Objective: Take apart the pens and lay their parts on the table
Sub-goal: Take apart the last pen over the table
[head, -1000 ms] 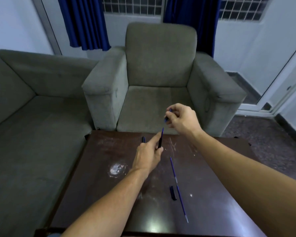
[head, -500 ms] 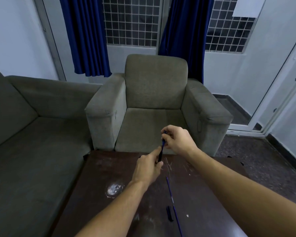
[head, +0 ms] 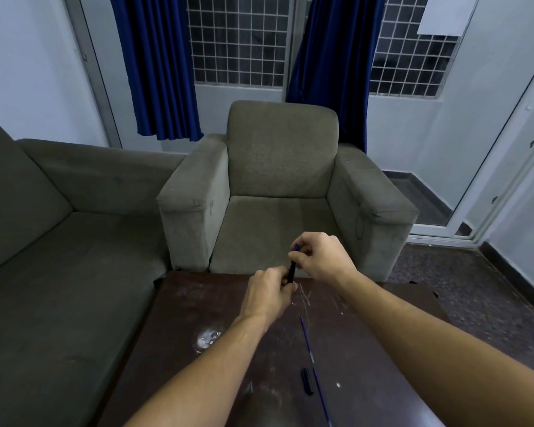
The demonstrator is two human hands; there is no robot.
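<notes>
**Table**: dark wood, scuffed.
- **Near edge:** one thin blue refill, lying loose, with one short black cap just beside it.
- **Far end, held above the surface:** one pen, roughly upright. The left hand pinches its lower end. The right hand curls its fingers round the upper end.
- **Step in hand (judged):** parting this pen's upper piece from its barrel.
- **Next move likely calls for:** a steady lower grip while the upper hand twists or pulls along the pen's axis, then laying the pieces beside the others.
- **Beyond:** grey armchair, sofa, blue curtains.
</notes>
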